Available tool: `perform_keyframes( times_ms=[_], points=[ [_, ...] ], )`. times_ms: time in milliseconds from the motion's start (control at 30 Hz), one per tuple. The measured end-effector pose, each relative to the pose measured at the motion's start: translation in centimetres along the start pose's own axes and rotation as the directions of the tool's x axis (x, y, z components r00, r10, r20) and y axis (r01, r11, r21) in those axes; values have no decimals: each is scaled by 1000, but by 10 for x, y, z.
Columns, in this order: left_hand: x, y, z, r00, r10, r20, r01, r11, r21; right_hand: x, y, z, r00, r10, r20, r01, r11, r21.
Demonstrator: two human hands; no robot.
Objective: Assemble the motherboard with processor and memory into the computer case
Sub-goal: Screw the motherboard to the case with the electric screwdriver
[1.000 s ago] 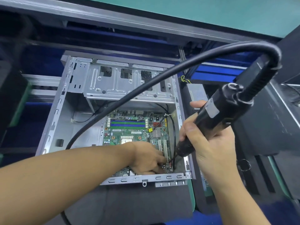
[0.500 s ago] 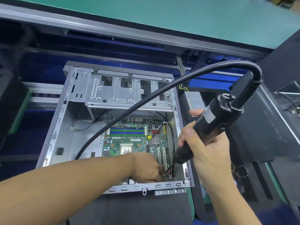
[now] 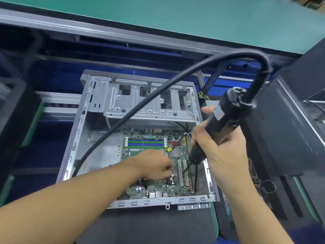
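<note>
Gripping the electric screwdriver (image 3: pixel 221 118) in your right hand (image 3: pixel 226 155), fingers wrapped round its black barrel, you hold it tilted so the bit (image 3: pixel 187 169) points down and left toward the white expansion slots (image 3: pixel 182 171). The tip hangs just over them, and I cannot see it seated on any screw. The cable (image 3: pixel 140 110) loops up from the top of the tool and runs off across the case to the near left, which probably keeps its weight off the board.

Your left hand (image 3: pixel 154 166) reaches in from the near left, fingertips bunched low over the middle of the motherboard (image 3: pixel 151 184), just left of the bit. It is blurred, so I cannot tell whether it pinches a screw or only touches the board; most likely it is there to set or steady a fastener for the driver.

The motherboard lies flat in the right half of the open computer case (image 3: pixel 73 143), with its blue and green memory slots (image 3: pixel 146 143) along the far edge, just near of the drive cage (image 3: pixel 149 103).
</note>
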State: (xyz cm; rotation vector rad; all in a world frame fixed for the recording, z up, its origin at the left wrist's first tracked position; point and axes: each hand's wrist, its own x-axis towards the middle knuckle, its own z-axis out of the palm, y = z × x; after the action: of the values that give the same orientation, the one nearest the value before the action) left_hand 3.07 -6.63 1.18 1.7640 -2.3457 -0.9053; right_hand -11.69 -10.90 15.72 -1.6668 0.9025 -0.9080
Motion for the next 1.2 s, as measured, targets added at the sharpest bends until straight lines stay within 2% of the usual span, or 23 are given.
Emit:
perform_keyframes(
  times_ms=[67, 133, 200, 300, 400, 567, 700, 833, 900, 1000, 1100, 1200],
  points=[
    [-14, -16, -13, 973, -224, 63, 221, 974, 51, 5, -7, 11, 999, -13, 48, 14, 1000, -21],
    [-33, -33, -23, 897, -436, 77, 430, 899, 79, 9, -16, 23, 993, -10, 118, 13, 1000, -23],
    [-55, -48, -27, 804, -591, 59, 591, 806, 30, 14, -24, 32, 983, -3, 183, 10, 999, -36],
    [-81, -61, -26, 711, -700, 65, 700, 714, 25, 25, -35, 43, 962, -53, 267, 61, 998, -18],
    [-91, -66, -17, 651, -741, 166, 752, 659, -13, 37, -37, 51, 945, -76, 319, 77, 997, 8],
    [-82, -71, -8, 616, -758, 216, 786, 575, -225, 50, -27, 40, 932, -40, 360, 31, 999, 31],
    [-76, -68, -2, 520, -807, 279, 757, 284, -588, 67, -31, 20, 925, -65, 376, 51, 998, 46],
    [-72, -59, -2, 427, -856, 291, 710, 118, -694, 89, -54, 1, 920, -99, 380, 59, 992, 113],
    [-66, -49, -9, 390, -900, 193, 675, 137, -725, 98, -67, -6, 907, -115, 405, 66, 989, 133],
    [-58, -32, -29, 371, -929, -9, 615, 253, -747, 108, -82, -17, 892, -133, 431, 80, 987, 139],
    [-51, -11, -51, 393, -916, -79, 512, 290, -809, 115, -85, -31, 891, -136, 434, 104, 990, 96],
    [-47, 9, -65, 431, -897, -103, 475, 322, -819, 116, -73, -47, 892, -118, 436, 118, 993, 27]
  ],
)
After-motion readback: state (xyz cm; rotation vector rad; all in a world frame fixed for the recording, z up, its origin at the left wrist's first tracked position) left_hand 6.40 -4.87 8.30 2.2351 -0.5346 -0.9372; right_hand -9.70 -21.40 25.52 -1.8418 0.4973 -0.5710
